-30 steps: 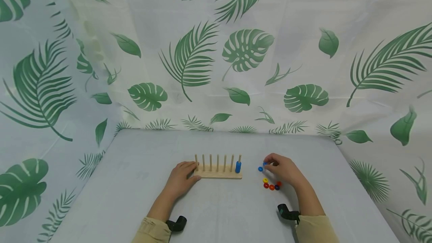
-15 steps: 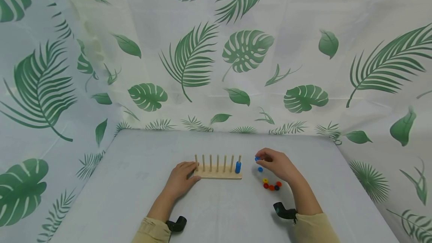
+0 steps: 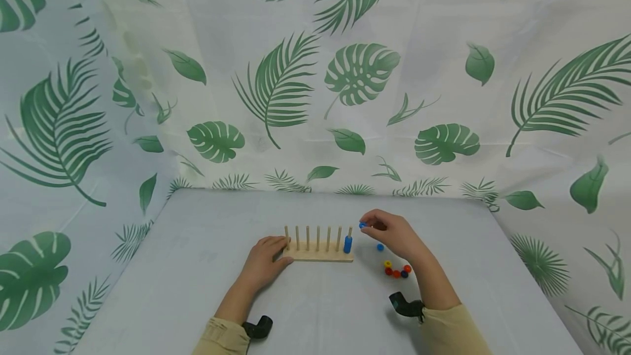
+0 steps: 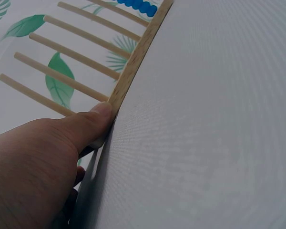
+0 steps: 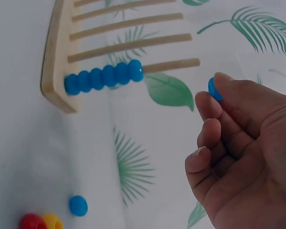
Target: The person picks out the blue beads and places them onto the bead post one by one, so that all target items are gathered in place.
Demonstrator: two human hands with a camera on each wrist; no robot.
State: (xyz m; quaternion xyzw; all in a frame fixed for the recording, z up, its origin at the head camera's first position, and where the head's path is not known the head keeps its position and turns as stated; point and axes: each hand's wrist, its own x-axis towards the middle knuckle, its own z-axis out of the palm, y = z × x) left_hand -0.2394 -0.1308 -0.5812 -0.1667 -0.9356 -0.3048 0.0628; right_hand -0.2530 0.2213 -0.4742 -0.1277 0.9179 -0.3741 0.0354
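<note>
A wooden peg rack [image 3: 320, 257] with several upright pegs stands mid-table. Its rightmost peg carries a stack of blue beads [image 5: 102, 78], and the top of that peg is bare. My left hand [image 3: 266, 262] grips the rack's left end, thumb along the front edge; in the left wrist view the thumb [image 4: 93, 121] lies on the base while the other fingers are mostly hidden. My right hand [image 3: 391, 232] pinches one blue bead [image 5: 213, 89] between thumb and index finger. It is just right of the rightmost peg, around the height of the peg's tip.
One loose blue bead [image 3: 380, 247] lies on the table right of the rack. Nearer the person sit a yellow bead [image 3: 388, 264] and several red, orange and dark blue beads. A leaf-printed cloth [image 3: 355, 169] backs the table.
My right hand has lifted the blue bead off the table and carried it left and up towards the rightmost peg. The left hand and the rack have stayed in place.
</note>
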